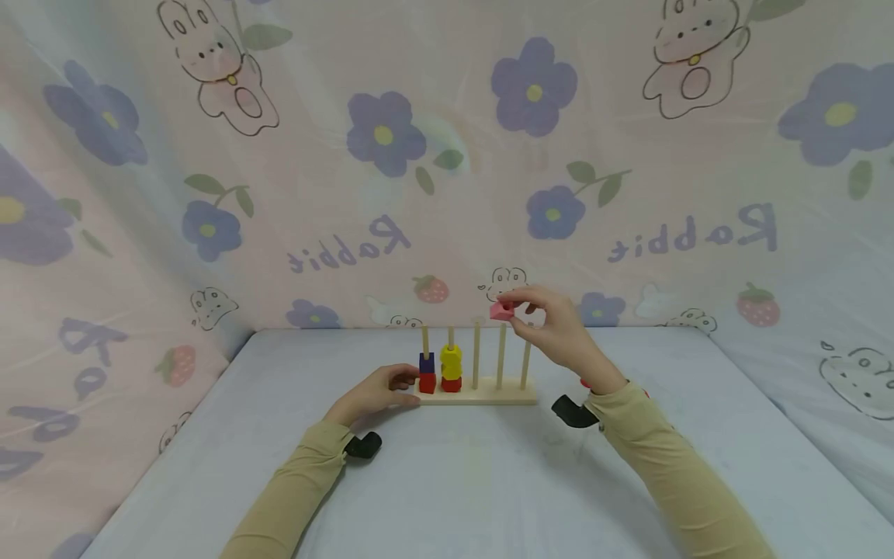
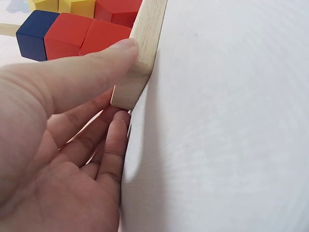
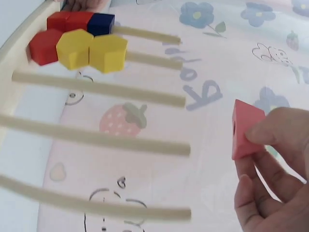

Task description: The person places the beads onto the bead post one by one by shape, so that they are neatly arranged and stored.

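Note:
A wooden peg board point(image 1: 482, 394) with several upright pegs stands on the table. My left hand point(image 2: 72, 125) holds its left end, thumb on the front of the base and fingers at the end and behind. The left-most peg carries two red blocks point(image 2: 67, 36) and a dark blue block point(image 2: 37, 36) on top. On the peg beside it sit a red block point(image 3: 46, 47) and two yellow hexagonal blocks point(image 3: 107, 53). My right hand point(image 1: 559, 330) pinches a pink angular block point(image 3: 247, 128) with a hole through it, above the peg tops and apart from them.
Three bare pegs, one of them the middle peg point(image 1: 476, 357), rise on the right side of the board. Red objects point(image 1: 585, 383) lie partly hidden behind my right wrist. A patterned cloth point(image 1: 447, 194) hangs behind the white table point(image 1: 447, 481).

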The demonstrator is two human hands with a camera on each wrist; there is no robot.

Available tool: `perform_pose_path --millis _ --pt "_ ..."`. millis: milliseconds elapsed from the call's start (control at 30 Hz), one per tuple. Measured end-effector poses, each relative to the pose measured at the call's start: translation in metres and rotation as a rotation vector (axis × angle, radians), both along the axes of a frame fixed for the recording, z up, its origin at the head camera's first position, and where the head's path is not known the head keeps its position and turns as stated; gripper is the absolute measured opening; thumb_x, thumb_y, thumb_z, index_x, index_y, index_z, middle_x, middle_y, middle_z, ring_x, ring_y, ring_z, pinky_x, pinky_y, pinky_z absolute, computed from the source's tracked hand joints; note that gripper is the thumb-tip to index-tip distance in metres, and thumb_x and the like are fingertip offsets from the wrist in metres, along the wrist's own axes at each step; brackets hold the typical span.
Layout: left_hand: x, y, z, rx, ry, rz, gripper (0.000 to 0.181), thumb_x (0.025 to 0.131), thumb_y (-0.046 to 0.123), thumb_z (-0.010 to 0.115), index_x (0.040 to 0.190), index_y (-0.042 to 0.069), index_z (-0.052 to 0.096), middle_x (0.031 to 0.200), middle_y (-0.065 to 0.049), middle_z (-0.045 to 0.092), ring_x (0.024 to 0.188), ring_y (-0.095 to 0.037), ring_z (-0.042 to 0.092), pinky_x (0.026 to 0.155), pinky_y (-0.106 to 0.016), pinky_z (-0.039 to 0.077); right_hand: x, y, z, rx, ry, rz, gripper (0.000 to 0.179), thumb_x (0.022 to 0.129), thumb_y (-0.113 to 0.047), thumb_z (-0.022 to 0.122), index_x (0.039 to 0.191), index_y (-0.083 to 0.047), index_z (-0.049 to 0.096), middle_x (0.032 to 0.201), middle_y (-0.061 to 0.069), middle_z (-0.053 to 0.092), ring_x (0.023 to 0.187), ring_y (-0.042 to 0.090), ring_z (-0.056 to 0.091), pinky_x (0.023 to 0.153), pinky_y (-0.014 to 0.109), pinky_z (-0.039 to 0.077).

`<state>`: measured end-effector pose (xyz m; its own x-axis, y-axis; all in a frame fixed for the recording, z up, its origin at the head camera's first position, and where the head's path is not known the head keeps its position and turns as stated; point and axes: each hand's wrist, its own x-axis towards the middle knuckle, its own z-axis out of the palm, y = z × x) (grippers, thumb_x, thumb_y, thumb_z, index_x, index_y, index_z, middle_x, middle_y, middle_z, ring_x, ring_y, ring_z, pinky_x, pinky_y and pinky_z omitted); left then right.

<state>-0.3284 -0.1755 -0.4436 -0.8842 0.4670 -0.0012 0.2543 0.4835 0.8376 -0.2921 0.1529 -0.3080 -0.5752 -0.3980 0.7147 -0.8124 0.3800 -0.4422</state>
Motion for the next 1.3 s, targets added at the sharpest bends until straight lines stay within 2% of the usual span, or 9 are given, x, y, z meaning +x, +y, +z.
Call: perform_pose_path --millis 200,400,633,800,1000,1133,1267,1300 --pt "-0.001 0.0 0.0 0.004 -0.009 -0.001 0.055 0.081 0.018 0.078 0.129 0.005 0.055 0.127 -0.008 0.057 0.114 -0.024 0.053 0.102 -0.041 0.04 -0.008 -0.02 -0.007 0.048 -0.044 0.039 0.033 0.083 0.008 0.067 0.114 -0.004 0.068 0.107 0.005 0.067 0.091 0.018 0.057 0.075 0.031 0.047" --pt "-0.003 -0.001 -0.002 0.018 -0.014 -0.006 0.054 0.081 0.018 0.078 0.128 0.005 0.055 0.126 -0.007 0.057 0.113 -0.023 0.054 0.101 -0.041 0.041 -0.016 -0.028 -0.016 0.066 -0.074 0.041 0.032 0.085 0.005 0.066 0.115 -0.006 0.068 0.11 0.003 0.066 0.089 0.018 0.055 0.071 0.037 0.049" --pt "-0.002 0.0 0.0 0.004 0.001 -0.008 0.055 0.081 0.019 0.078 0.129 0.004 0.055 0.126 -0.007 0.057 0.113 -0.023 0.054 0.101 -0.041 0.041 -0.02 -0.033 -0.026 0.051 -0.085 0.056 0.031 0.086 0.007 0.065 0.115 -0.001 0.067 0.108 0.007 0.064 0.092 0.02 0.06 0.082 0.041 0.053" --pt "-0.003 0.0 -0.003 -0.005 0.002 -0.012 0.055 0.081 0.02 0.078 0.129 0.005 0.055 0.127 -0.008 0.057 0.113 -0.023 0.054 0.101 -0.041 0.04 -0.019 -0.038 -0.036 0.022 -0.126 0.034 0.03 0.084 0.009 0.065 0.113 0.001 0.066 0.105 0.009 0.065 0.089 0.021 0.061 0.077 0.042 0.055" --pt "-0.003 -0.002 -0.003 0.002 0.01 -0.02 0.055 0.081 0.02 0.078 0.129 0.004 0.055 0.127 -0.008 0.057 0.113 -0.023 0.054 0.101 -0.041 0.04 -0.016 -0.041 -0.051 -0.121 -0.247 -0.056 0.033 0.083 0.002 0.071 0.115 -0.002 0.064 0.104 0.007 0.065 0.087 0.021 0.06 0.076 0.033 0.054" --pt "-0.001 -0.002 -0.001 0.0 0.013 -0.02 0.055 0.082 0.019 0.077 0.129 0.004 0.055 0.126 -0.008 0.057 0.113 -0.023 0.054 0.101 -0.041 0.04 -0.014 -0.042 -0.06 -0.19 -0.343 -0.062 0.035 0.084 -0.001 0.071 0.118 -0.003 0.061 0.106 0.01 0.065 0.091 0.023 0.059 0.08 0.03 0.052" --pt "-0.002 -0.002 -0.001 0.019 0.02 -0.042 0.053 0.082 0.018 0.077 0.128 0.003 0.055 0.126 -0.009 0.057 0.113 -0.024 0.054 0.101 -0.041 0.041 -0.007 -0.044 -0.064 -0.233 -0.438 -0.054 0.054 0.086 0.003 0.068 0.134 0.0 0.044 0.112 0.019 0.063 0.099 0.032 0.061 0.09 0.041 0.05" --pt "0.0 -0.001 0.001 0.023 0.021 -0.05 0.052 0.083 0.016 0.076 0.128 0.001 0.054 0.126 -0.011 0.057 0.113 -0.026 0.054 0.101 -0.042 0.041 -0.006 -0.044 -0.067 -0.241 -0.456 -0.05 0.058 0.086 0.002 0.068 0.137 -0.002 0.039 0.112 0.019 0.063 0.1 0.032 0.061 0.091 0.04 0.05"
